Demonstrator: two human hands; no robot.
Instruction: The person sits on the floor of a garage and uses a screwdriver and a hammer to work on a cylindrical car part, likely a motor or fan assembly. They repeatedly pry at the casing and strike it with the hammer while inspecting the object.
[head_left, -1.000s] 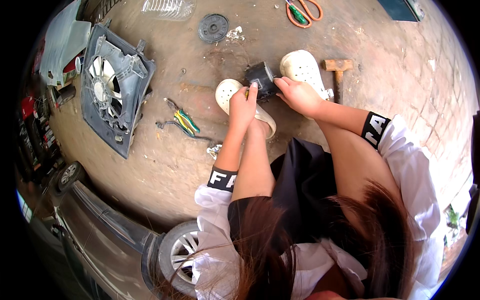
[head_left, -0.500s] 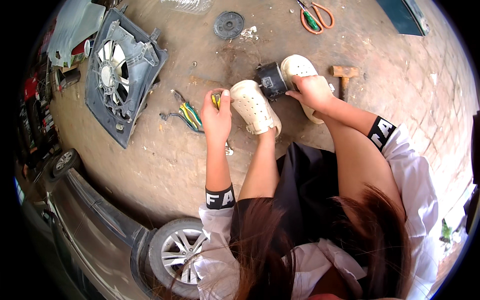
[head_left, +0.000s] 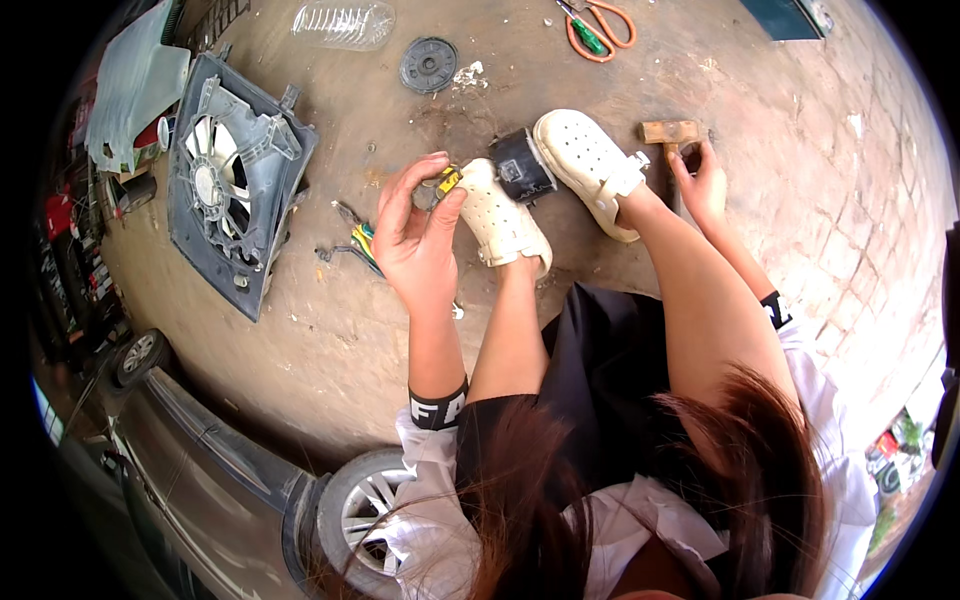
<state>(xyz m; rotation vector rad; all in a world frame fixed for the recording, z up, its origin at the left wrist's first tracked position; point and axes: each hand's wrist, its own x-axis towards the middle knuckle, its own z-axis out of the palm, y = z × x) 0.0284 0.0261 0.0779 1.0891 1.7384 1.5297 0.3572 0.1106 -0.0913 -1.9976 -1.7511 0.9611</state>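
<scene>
Item, left hand [head_left: 420, 235]: grip pinched on a small yellow-and-black piece [head_left: 449, 182], held between thumb and fingertips beside the left clog's toe
Item, right hand [head_left: 707, 195]: at the hammer [head_left: 672, 131], thumb by the handle just under the head, fingers curled with a gap showing; whether that grip has closed on the handle, I cannot tell from where I stand
Item, black cylinder [head_left: 522, 168]: on the floor [head_left: 400, 320], seemingly on its side, between the left clog [head_left: 505, 220] and the right clog [head_left: 585, 165], apparently braced by both
Hazards, as I judge them: a shifted foot could let the cylinder roll; a glancing hammer blow could meet a toe or fingertips, feet being so near; a loose pinch could drop the small piece
Edges and room: leftward, pliers [head_left: 362, 238] lie near the left forearm, the fan assembly [head_left: 235, 180] farther out, its frame edge facing the hands; ahead, a dark disc [head_left: 428, 65] and orange-handled scissors [head_left: 632, 28], both well apart from the cylinder; rightward, beyond the hammer, the widest stretch of bare paving, best for a swing; the knees hem in the near side
</scene>
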